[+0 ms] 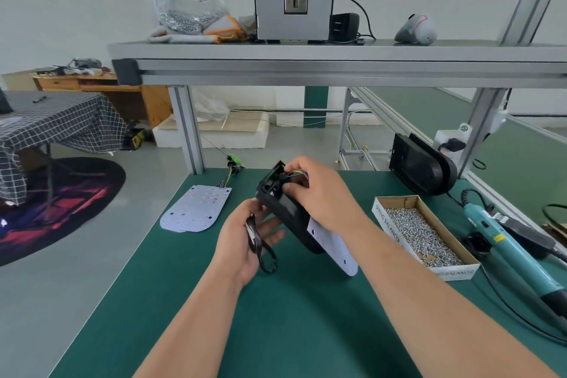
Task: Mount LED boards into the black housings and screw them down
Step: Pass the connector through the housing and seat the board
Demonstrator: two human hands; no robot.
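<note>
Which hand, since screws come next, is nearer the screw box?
Right. The right hand grips the housing, just left of the screw box; the left hand is farther left, holding a loop.

Bright, even daylight here, with only soft shadows beneath the arms on the counter [306,301]. Wide-angle bending curves the frame edges, and everything looks slightly soft.

Single head-worn view; looks forward and down, close over the green bench [306,331].
</note>
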